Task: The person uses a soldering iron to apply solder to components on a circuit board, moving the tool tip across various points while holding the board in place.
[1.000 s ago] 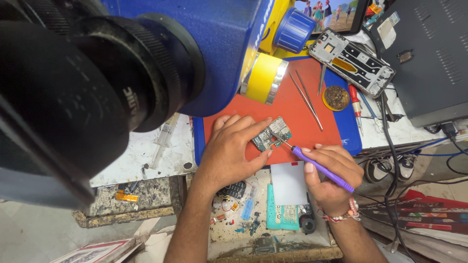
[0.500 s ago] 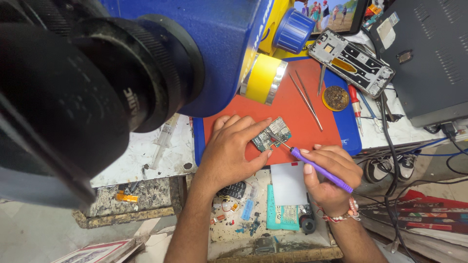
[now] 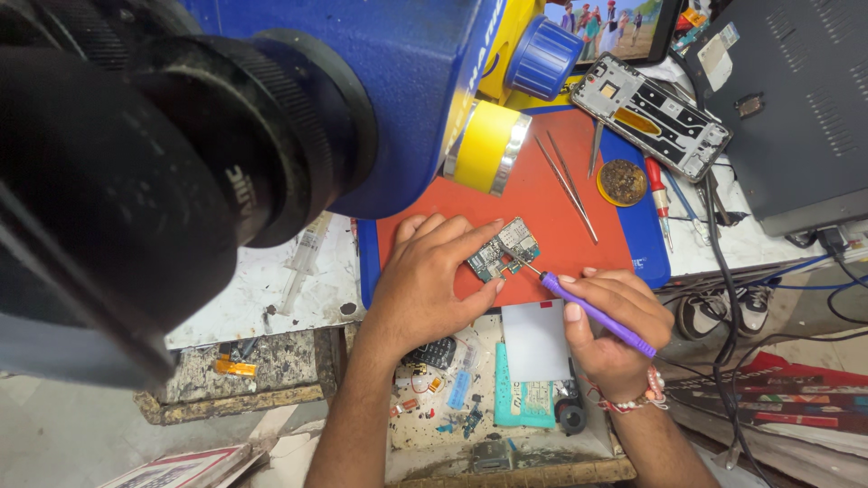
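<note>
A small green circuit board (image 3: pixel 503 248) lies on a red work mat (image 3: pixel 542 194). My left hand (image 3: pixel 425 285) rests on the mat and pins the board's left edge between thumb and forefinger. In my right hand (image 3: pixel 610 330) is a purple-handled tool (image 3: pixel 597 314), held like a pen, and its thin metal tip touches the board's right side. A beaded bracelet circles my right wrist.
A large blue microscope (image 3: pixel 271 117) with a yellow lens ring (image 3: pixel 485 147) fills the upper left. Tweezers (image 3: pixel 565 185), a round brass-wool tin (image 3: pixel 622 181), a red screwdriver (image 3: pixel 658 185) and an opened phone frame (image 3: pixel 651 113) lie to the right. A drawer (image 3: pixel 488 389) of small parts sits below.
</note>
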